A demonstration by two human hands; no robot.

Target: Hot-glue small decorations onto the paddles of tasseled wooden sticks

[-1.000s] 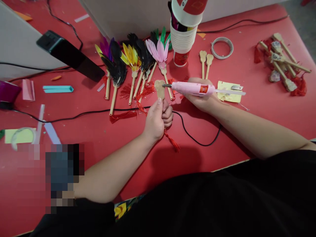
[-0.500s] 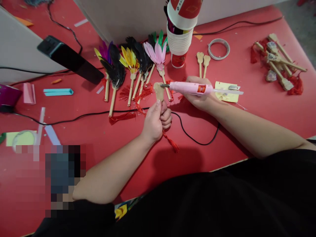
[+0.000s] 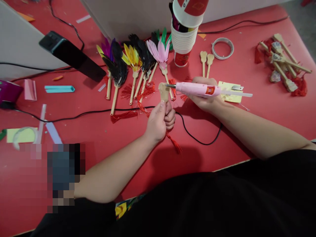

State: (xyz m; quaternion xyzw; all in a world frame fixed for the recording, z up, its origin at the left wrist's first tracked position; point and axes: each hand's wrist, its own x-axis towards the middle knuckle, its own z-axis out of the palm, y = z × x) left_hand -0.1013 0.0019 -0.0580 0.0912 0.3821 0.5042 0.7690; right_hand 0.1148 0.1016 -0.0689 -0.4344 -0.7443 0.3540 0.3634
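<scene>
My left hand (image 3: 159, 121) is closed around the handle of a small wooden paddle (image 3: 164, 93), its flat head upward and a red tassel (image 3: 174, 143) hanging below the fist. From the right, my right hand (image 3: 203, 95) grips a pink glue gun (image 3: 191, 88); the metal tip is at the paddle's head, and whether it touches cannot be told. A clear glue stick (image 3: 238, 94) sticks out of the gun's back. Behind my hands lie several feathered sticks, among them a pink one (image 3: 159, 52), a yellow one (image 3: 133, 59) and a black one (image 3: 118, 65).
Stacked paper cups (image 3: 184, 41) stand at the back. Two bare paddles (image 3: 203, 58), a tape roll (image 3: 222, 48) and a yellow pad (image 3: 232, 92) lie right of them. A paddle pile (image 3: 281, 62) is far right. A black power bank (image 3: 71, 56) stands left; a cable (image 3: 192, 135) crosses the table.
The whole view has shifted slightly, so most things appear a little further right. The glue gun tip remains at the paddle's head, and both hands keep their holds.
</scene>
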